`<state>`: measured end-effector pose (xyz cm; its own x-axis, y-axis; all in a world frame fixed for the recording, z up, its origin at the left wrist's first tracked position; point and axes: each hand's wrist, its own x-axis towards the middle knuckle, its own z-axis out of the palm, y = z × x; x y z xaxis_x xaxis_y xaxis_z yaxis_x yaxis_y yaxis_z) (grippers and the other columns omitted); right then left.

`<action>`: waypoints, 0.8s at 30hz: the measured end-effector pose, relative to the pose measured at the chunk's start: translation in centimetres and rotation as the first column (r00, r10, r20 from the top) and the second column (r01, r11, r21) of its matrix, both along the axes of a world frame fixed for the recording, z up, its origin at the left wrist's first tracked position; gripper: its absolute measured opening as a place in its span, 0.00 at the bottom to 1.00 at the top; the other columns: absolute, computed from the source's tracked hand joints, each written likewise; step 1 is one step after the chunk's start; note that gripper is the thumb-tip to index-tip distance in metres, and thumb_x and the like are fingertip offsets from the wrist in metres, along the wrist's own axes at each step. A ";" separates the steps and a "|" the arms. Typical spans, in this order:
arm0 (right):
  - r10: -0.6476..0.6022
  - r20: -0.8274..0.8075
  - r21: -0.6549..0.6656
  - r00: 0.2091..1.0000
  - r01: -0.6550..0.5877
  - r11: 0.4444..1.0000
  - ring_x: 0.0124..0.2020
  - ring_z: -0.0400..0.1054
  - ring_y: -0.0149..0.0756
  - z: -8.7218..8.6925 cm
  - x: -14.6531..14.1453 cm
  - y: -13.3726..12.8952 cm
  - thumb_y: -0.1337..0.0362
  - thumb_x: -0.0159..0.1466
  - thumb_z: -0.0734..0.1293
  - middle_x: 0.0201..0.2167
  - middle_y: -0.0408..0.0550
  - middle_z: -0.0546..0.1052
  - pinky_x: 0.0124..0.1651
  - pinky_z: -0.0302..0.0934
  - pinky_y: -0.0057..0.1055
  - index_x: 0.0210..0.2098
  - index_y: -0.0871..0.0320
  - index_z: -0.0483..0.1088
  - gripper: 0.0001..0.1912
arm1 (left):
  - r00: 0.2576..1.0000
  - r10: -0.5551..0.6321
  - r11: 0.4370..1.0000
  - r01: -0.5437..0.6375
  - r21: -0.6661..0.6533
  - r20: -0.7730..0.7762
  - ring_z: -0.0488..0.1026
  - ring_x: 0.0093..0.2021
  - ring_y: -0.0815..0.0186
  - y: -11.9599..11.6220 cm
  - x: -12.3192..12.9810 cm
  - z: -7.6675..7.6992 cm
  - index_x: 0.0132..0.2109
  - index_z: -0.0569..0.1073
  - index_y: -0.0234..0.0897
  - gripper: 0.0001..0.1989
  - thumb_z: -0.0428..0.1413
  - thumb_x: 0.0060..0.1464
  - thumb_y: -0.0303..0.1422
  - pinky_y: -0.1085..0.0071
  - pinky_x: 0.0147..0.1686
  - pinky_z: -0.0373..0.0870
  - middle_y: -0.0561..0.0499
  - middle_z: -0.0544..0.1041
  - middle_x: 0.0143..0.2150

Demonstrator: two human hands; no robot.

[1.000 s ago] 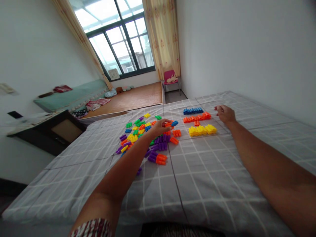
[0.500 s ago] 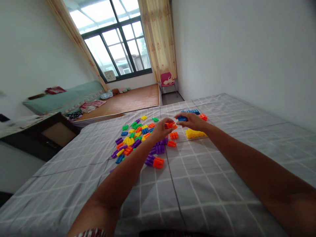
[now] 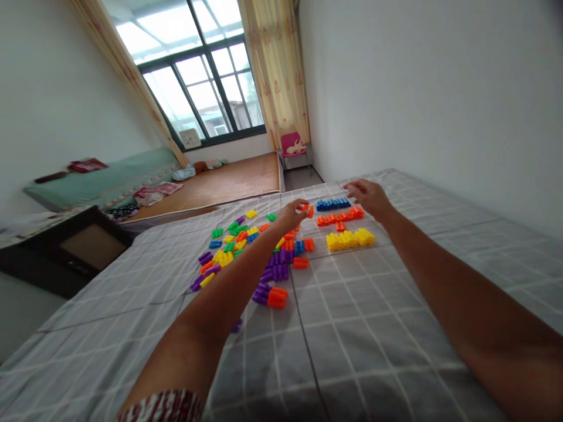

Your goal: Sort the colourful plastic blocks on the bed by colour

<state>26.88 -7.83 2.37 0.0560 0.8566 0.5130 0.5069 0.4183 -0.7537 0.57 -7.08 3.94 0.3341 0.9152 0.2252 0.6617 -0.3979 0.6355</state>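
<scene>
Several colored plastic pieces lie mixed in a pile, with purple pieces at its near right side. My left hand is over the pile's far right edge, its fingers curled round an orange piece. To the right are a blue row, an orange row and a yellow row of joined pieces. A small orange piece lies against the near side of the orange row. My right hand hovers beyond the right end of the blue row, fingers apart, holding nothing.
The pieces lie on a bed with a grey checked sheet. A dark cabinet stands at the left. Farther back are a brown mat, a pink chair and a window. A white wall rises at the right.
My right hand has let go of the blue piece and moved right and away from me. A blue piece now lies beside an orange one near the pile. The view has shifted slightly.
</scene>
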 end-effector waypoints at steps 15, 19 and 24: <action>-0.166 0.087 -0.228 0.982 0.182 0.957 0.40 0.72 0.38 -7.4 5.3 4.2 0.53 0.66 0.55 0.40 0.50 0.79 0.41 0.63 0.30 0.38 0.55 0.74 0.20 | 0.974 -0.155 0.988 0.157 -0.001 -0.167 0.74 0.44 0.60 5.7 11.8 -3.5 0.51 0.75 0.34 0.24 0.61 0.45 0.32 0.66 0.46 0.70 0.46 0.78 0.45; -0.173 0.056 -0.263 0.983 0.182 0.948 0.38 0.73 0.36 -8.0 6.1 4.7 0.54 0.68 0.52 0.45 0.53 0.78 0.41 0.64 0.31 0.42 0.58 0.74 0.22 | 0.932 -0.163 0.982 0.185 0.039 -0.323 0.74 0.44 0.58 5.8 11.9 -3.6 0.50 0.75 0.33 0.24 0.61 0.43 0.30 0.66 0.45 0.69 0.45 0.78 0.46; -0.148 0.051 -0.292 0.988 0.157 0.943 0.36 0.73 0.36 -8.3 6.1 4.9 0.55 0.68 0.52 0.43 0.54 0.78 0.40 0.64 0.31 0.40 0.60 0.74 0.23 | 0.880 -0.136 0.977 0.194 0.083 -0.456 0.74 0.44 0.54 6.0 12.0 -3.7 0.48 0.77 0.40 0.20 0.59 0.46 0.38 0.62 0.46 0.69 0.46 0.79 0.44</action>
